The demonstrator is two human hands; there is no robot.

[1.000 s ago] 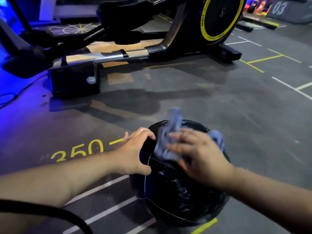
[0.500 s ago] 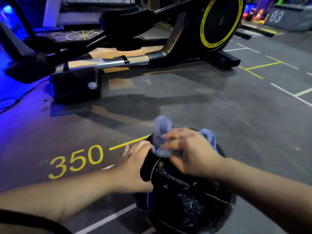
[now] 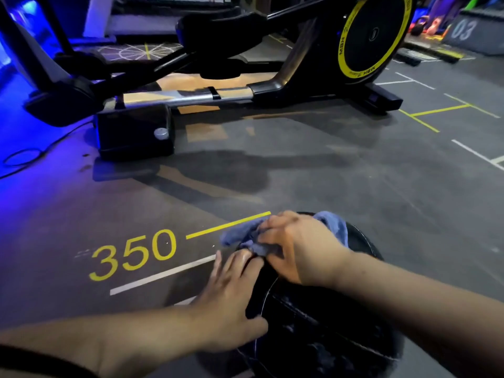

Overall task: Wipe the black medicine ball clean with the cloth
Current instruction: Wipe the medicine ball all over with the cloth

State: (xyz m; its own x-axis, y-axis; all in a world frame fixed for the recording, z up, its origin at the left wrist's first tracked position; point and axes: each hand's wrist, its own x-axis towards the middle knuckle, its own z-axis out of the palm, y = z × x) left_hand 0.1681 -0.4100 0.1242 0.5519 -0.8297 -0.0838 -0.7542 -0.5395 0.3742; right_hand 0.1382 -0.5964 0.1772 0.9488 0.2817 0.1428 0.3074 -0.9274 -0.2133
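On the dark gym floor (image 3: pixel 327 173), beside the yellow 350 (image 3: pixel 133 253) marking, the black medicine ball (image 3: pixel 313 336) sits under both your hands. Your left hand (image 3: pixel 231 296) lies flat-fingered against its left flank, steadying it, while your right hand (image 3: pixel 297 246) bunches the blue cloth (image 3: pixel 240 236) on its top. You look mid-wipe; next, probably roll the ball to reach unwiped sides.

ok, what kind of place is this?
Most likely a gym: an exercise machine with a yellow-rimmed flywheel, a dark floor painted with lines and a yellow 350 marking, and a black medicine ball being wiped with a cloth.
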